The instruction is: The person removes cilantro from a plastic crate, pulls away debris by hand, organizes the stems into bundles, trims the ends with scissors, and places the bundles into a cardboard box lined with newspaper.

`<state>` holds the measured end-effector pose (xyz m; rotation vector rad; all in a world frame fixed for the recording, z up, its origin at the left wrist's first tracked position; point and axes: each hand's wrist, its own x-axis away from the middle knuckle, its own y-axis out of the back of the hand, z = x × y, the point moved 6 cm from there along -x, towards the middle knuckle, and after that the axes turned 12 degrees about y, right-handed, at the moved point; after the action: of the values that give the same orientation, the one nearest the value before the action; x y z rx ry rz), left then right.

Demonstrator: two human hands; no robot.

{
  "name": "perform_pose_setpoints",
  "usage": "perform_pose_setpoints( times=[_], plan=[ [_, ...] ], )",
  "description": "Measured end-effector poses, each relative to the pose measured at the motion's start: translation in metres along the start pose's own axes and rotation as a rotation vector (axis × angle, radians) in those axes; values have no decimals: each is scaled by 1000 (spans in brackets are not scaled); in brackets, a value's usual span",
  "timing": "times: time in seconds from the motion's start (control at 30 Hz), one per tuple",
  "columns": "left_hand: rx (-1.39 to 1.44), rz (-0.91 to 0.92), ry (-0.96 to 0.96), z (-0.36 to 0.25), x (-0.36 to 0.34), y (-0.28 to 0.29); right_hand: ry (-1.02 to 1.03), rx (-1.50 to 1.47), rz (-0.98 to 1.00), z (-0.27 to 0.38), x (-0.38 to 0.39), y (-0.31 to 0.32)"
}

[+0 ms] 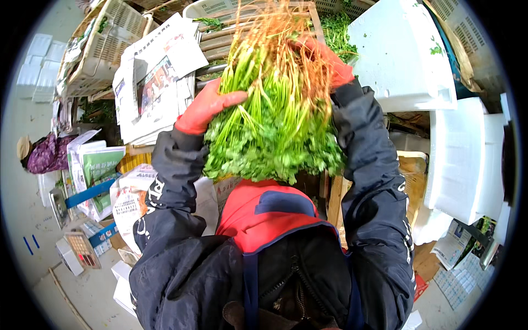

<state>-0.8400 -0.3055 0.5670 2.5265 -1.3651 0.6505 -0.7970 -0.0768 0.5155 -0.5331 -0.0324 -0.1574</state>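
A big bunch of green leafy herbs [278, 124] with pale orange roots pointing away from me fills the middle of the view. My left hand [209, 104], in a red-orange glove, presses against the bunch's left side. On the bunch's upper right side, my right hand [327, 58], gloved the same, grips it near the roots. Both forearms wear dark jacket sleeves. The leafy ends hang toward my chest, above a red and blue apron.
A stack of newspapers [157, 82] lies at the left, with a white plastic crate [107, 47] behind it. White foam boxes [404, 52] stand at the right. More greens [338, 27] sit in a crate at the back. Papers and small boxes litter the floor at left.
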Motion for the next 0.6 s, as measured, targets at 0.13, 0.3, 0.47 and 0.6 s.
perform_pose_setpoints(
  times=[0.13,0.3,0.47,0.6],
  plan=[
    [-601,-501,128,119,-102,135,-115,323,-300,-66,-45,107],
    [-319,-422,194,153,-118,168,-160,325,-364,-75,-9,122],
    [-585,-630,248,103,-92,141,3,1001,-542,-60,14,128],
    [-671,-483,-323,32,-52,37,118,1029,-314,-35,-11,56]
  ],
)
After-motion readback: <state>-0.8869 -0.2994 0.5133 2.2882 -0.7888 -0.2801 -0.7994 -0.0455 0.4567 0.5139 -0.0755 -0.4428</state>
